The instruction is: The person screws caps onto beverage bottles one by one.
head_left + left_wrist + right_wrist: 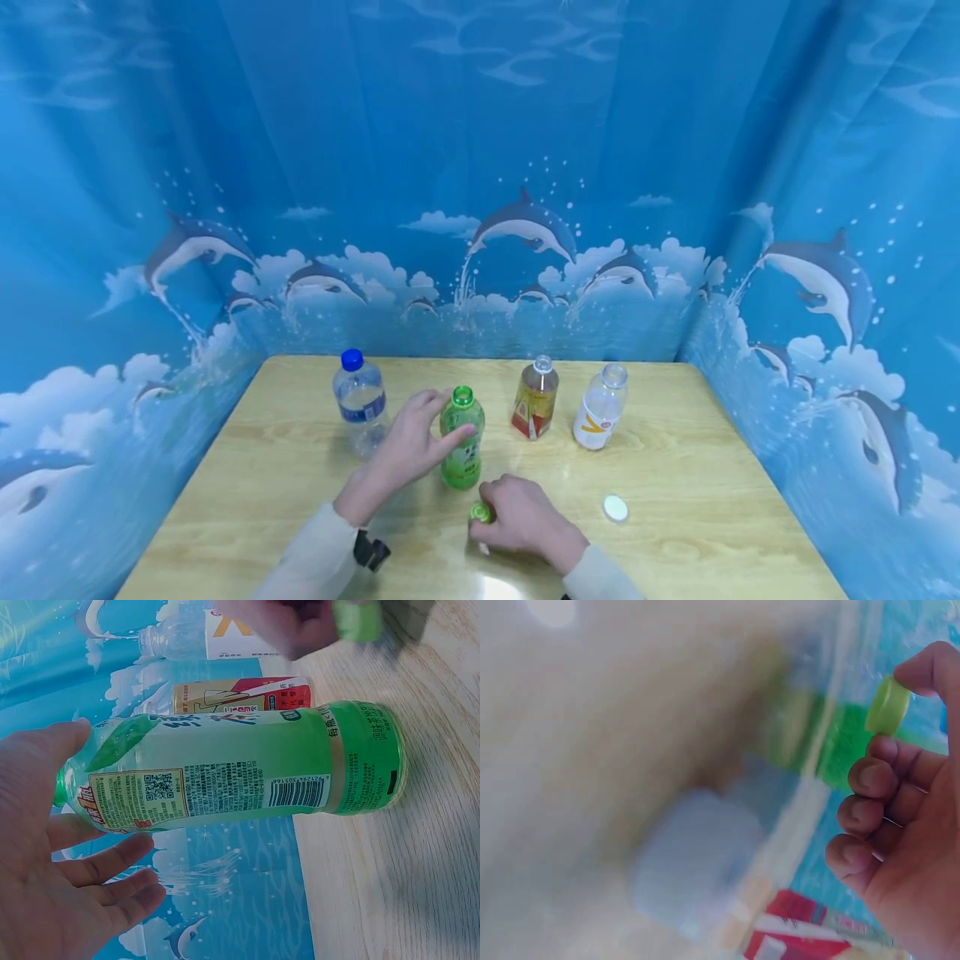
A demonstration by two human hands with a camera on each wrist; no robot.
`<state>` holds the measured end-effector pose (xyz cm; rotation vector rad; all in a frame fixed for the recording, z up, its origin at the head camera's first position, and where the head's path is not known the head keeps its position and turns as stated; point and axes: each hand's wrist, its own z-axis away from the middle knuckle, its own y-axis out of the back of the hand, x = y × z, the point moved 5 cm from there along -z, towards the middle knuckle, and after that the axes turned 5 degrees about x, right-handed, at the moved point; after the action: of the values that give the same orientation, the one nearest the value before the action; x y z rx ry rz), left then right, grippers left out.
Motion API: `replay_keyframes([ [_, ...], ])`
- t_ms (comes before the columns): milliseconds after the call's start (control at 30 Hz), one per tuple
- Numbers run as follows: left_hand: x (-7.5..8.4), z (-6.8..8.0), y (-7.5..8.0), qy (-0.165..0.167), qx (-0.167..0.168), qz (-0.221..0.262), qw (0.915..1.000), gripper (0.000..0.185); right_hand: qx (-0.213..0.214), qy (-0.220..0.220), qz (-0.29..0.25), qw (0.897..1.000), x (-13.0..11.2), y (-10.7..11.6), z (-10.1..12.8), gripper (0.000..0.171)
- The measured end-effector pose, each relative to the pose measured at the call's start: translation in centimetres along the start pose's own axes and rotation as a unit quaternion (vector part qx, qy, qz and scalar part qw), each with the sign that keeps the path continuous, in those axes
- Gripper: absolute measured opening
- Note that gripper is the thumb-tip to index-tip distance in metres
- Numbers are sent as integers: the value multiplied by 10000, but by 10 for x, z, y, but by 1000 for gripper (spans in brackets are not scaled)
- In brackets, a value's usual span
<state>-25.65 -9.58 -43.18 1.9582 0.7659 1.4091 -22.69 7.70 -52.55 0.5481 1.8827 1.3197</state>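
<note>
Blue dolphin-print curtain [480, 167] on three sides, pale wooden table [697, 517] in the middle. Along the far half of the table, a row of bottles: a clear water bottle [361, 403] with a blue cap at the left, then the green bottle [462, 437], an uncapped amber drink bottle [536, 398] with a red-and-yellow label, and an uncapped white-labelled bottle [601, 407] at the right. Well apart to the near right, a white cap [615, 507] lying flat. Nothing between the hands and the green bottle.

Green bottle upright, long axis vertical, open neck pointing up — nearer the front edge than its neighbours.

Left hand [411, 444] reaching in from the left, thumb up by the bottle's shoulder, fingers spread and nearly straight around its body, loosely cupping rather than clenched. Right hand [521, 515] low on the table just in front of the bottle, knuckles up, fingers curled, pinching a small green cap [480, 512] between thumb and forefinger — plain in the right wrist view.
</note>
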Motion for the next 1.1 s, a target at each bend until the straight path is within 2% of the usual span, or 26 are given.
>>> replay_keyframes([
  [133,1,1,-1,-210,140,24,9997,75,300,-306,-11,9991,11,26,-7,30],
  [300,0,0,0,-300,223,124,9992,71,1012,-535,-109,9934,18,74,-25,27],
  [433,-2,2,-1,-238,244,133,9993,70,1565,-426,-310,9863,13,109,-41,26],
  [533,-2,2,-1,-328,297,99,9990,68,1750,-327,-504,9827,5,128,-54,27],
  [700,-1,0,1,-601,385,60,9974,65,1629,-227,-659,9842,-14,144,-75,25],
  [833,-2,1,2,-661,382,-78,9970,71,1272,-134,-560,9902,-25,145,-88,25],
  [967,-2,2,1,-772,439,-103,9960,71,962,-90,-377,9946,-30,143,-94,25],
  [1100,-3,2,2,-804,499,-98,9955,70,860,-119,-301,9958,-32,142,-95,26],
])
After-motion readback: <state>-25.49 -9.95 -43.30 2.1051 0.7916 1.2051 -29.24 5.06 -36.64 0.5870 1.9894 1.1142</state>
